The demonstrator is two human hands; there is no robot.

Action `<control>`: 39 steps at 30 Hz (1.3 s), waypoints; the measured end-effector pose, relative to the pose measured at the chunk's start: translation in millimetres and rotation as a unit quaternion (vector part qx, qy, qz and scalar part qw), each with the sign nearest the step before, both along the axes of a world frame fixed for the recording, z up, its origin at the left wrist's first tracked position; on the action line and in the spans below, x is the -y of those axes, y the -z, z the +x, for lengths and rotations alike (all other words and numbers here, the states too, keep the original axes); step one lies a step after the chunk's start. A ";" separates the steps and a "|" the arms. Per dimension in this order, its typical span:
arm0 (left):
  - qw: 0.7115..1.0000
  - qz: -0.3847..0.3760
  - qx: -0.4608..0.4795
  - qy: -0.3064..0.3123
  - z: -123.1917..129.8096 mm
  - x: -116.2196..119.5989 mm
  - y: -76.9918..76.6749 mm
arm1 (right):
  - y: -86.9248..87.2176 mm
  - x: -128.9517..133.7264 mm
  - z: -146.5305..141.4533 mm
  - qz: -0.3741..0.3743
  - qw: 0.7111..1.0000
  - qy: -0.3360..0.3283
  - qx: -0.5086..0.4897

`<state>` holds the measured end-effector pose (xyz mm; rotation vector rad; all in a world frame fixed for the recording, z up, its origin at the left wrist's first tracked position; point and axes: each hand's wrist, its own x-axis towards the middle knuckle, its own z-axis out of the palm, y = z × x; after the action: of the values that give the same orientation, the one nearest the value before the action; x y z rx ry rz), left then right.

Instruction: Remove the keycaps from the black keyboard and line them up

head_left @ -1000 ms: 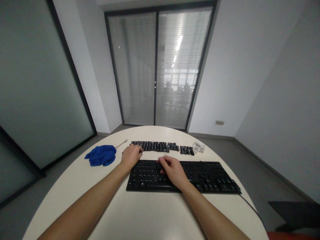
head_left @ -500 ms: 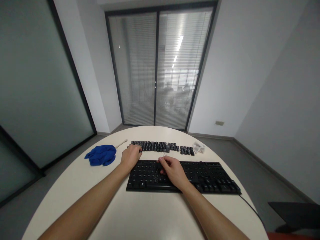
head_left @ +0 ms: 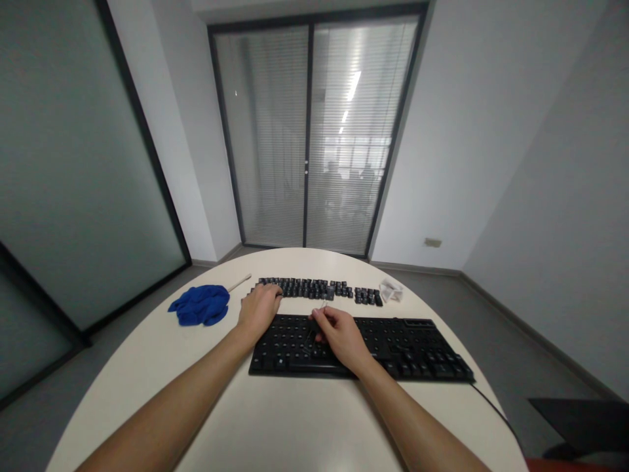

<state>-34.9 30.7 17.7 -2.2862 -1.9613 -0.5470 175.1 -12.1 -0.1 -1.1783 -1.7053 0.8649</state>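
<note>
A black keyboard [head_left: 413, 344] lies across the table, many of its key positions bare on the left and middle, with keycaps on at the lower right. Behind it, loose black keycaps [head_left: 307, 288] stand in rows. My left hand [head_left: 262, 305] is at the left end of these rows, fingers bent down over the keycaps; whether it grips one is hidden. Above the keyboard's middle, my right hand [head_left: 339, 331] pinches a thin wire tool [head_left: 323, 304], whose loops reach down toward the key positions.
A crumpled blue cloth [head_left: 200, 305] lies at the left, with a white-handled stick [head_left: 240, 283] beside it. Some clear plastic [head_left: 392, 290] sits right of the keycaps. The keyboard cable [head_left: 496, 412] runs off the round table's [head_left: 275, 419] right edge.
My left hand has shifted very slightly to the right over the keycaps. My right hand holds the wire tool in nearly the same place.
</note>
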 end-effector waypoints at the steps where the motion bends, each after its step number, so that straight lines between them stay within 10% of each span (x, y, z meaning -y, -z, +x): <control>1: 1.000 0.006 0.005 0.003 3.5 5.5 -0.9 | 0.1 -0.2 0.0 0.002 1.000 -0.001 0.002; 8: 0.984 -0.003 0.150 0.101 32.9 59.9 8.1 | 0.2 0.3 -1.6 0.009 1.000 -0.010 -0.013; 13: 0.971 0.013 0.054 0.234 33.3 82.5 21.8 | -6.5 2.0 1.5 0.016 0.998 0.017 -0.053; 39: 0.948 -0.034 0.059 0.310 -6.3 68.9 9.5 | -15.4 14.9 0.2 0.056 0.993 0.017 0.102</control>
<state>-41.2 -38.1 8.2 -2.9719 -1.2747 -0.6762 175.3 -27.0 15.2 -1.2501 -1.8672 0.6379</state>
